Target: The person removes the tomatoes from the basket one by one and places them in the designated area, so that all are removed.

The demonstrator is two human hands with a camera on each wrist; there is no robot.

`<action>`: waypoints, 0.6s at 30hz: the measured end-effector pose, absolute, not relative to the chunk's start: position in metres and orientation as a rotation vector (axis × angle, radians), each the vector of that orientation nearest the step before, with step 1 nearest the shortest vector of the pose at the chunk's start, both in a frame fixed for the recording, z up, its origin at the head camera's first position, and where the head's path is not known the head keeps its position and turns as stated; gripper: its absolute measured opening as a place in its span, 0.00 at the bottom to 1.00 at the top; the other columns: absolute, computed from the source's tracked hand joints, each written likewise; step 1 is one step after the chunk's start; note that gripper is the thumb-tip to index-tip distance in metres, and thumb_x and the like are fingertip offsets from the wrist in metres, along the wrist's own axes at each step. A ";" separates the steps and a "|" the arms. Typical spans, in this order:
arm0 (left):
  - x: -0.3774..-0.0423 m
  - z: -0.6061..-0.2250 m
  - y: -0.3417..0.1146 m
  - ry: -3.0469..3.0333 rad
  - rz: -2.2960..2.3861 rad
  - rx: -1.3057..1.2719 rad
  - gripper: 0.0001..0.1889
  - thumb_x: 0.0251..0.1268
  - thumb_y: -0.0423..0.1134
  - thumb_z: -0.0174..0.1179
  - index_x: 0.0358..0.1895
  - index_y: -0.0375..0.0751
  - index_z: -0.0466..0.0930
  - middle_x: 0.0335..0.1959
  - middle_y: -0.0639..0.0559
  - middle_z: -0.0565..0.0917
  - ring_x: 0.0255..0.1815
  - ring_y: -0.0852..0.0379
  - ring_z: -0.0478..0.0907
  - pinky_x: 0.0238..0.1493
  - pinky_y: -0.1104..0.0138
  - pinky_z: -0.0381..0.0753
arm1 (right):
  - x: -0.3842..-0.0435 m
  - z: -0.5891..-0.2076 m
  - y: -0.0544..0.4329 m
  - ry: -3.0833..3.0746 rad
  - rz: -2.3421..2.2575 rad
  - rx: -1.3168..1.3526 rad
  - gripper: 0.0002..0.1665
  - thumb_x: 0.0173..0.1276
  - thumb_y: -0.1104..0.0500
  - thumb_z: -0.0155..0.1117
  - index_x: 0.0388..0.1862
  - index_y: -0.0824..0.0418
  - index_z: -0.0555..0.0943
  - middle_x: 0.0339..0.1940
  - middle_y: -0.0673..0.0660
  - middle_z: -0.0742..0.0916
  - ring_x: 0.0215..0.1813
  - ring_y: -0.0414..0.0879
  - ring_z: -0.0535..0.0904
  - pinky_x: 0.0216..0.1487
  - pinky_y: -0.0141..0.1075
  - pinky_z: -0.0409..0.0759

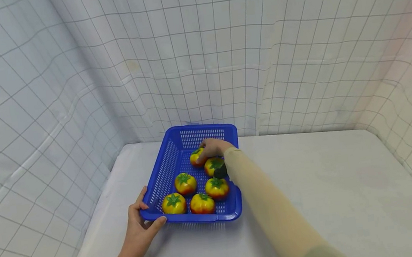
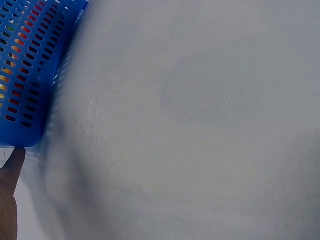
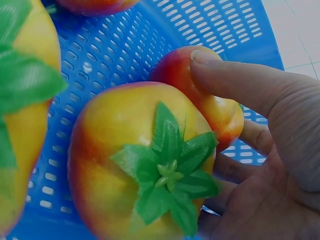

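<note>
We see the right hand [image 1: 215, 147] pinching one toy tomato [image 1: 195, 159] in the far part of the blue basket [image 1: 202, 218]. The toy tomato sits between the thumb and the fingers, and the thumb presses on its side. Our left hand [image 1: 137, 233] holds the basket's near left corner, with its thumb at the near rim. We count one basket and six toy tomatoes, all inside it: the pinched one and five others [image 1: 185, 185]. One of those is just beside the pinched one. The pinched toy tomato is round and shiny, red and yellow, with a bit of green showing on top.
</note>
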State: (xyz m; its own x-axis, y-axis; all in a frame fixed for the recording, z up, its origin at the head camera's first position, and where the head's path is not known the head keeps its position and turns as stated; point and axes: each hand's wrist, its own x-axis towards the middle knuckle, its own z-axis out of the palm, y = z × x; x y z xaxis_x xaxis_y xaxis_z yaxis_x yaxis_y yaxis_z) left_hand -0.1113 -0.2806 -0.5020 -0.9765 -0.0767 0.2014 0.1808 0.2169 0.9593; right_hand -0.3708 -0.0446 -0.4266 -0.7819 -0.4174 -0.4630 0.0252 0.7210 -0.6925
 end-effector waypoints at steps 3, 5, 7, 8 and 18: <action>-0.112 -0.503 -0.281 -2.281 -1.856 -0.083 0.27 0.73 0.29 0.61 0.55 0.37 0.47 0.85 0.51 0.44 0.79 0.33 0.49 0.55 0.76 0.76 | -0.372 -0.427 -0.044 2.314 -0.926 -0.312 0.42 0.60 0.45 0.79 0.72 0.50 0.74 0.64 0.58 0.80 0.58 0.56 0.77 0.65 0.57 0.74; -0.112 -0.503 -0.280 -2.280 -1.865 -0.069 0.27 0.73 0.29 0.61 0.55 0.38 0.47 0.85 0.51 0.44 0.79 0.33 0.49 0.55 0.76 0.76 | -0.373 -0.428 -0.044 2.318 -0.915 -0.316 0.43 0.60 0.46 0.78 0.73 0.49 0.73 0.64 0.58 0.79 0.58 0.56 0.77 0.65 0.57 0.74; -0.112 -0.504 -0.280 -2.278 -1.873 -0.057 0.27 0.74 0.30 0.61 0.55 0.38 0.46 0.85 0.52 0.44 0.79 0.33 0.48 0.55 0.76 0.76 | -0.373 -0.430 -0.044 2.315 -0.911 -0.317 0.43 0.60 0.47 0.78 0.73 0.49 0.72 0.64 0.58 0.79 0.58 0.56 0.77 0.64 0.56 0.75; -0.112 -0.504 -0.280 -2.278 -1.875 -0.054 0.27 0.74 0.29 0.60 0.55 0.39 0.46 0.85 0.52 0.43 0.79 0.33 0.49 0.55 0.76 0.75 | -0.373 -0.430 -0.045 2.315 -0.908 -0.322 0.43 0.61 0.48 0.78 0.74 0.49 0.72 0.64 0.58 0.79 0.58 0.56 0.77 0.64 0.56 0.75; -0.111 -0.503 -0.279 -2.267 -1.897 -0.053 0.26 0.75 0.29 0.59 0.55 0.42 0.46 0.85 0.53 0.42 0.79 0.33 0.49 0.56 0.77 0.75 | -0.374 -0.431 -0.044 2.291 -0.933 -0.338 0.42 0.61 0.51 0.78 0.74 0.46 0.72 0.67 0.59 0.77 0.60 0.56 0.76 0.64 0.56 0.75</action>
State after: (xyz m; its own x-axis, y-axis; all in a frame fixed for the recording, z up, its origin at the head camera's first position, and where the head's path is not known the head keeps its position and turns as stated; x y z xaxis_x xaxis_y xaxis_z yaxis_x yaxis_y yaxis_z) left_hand -0.1113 -0.2789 -0.5035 -0.9823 -0.0910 0.1639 0.1453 0.1826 0.9724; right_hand -0.3741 -0.0442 -0.4307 -0.7661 -0.4484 -0.4605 0.0010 0.7157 -0.6985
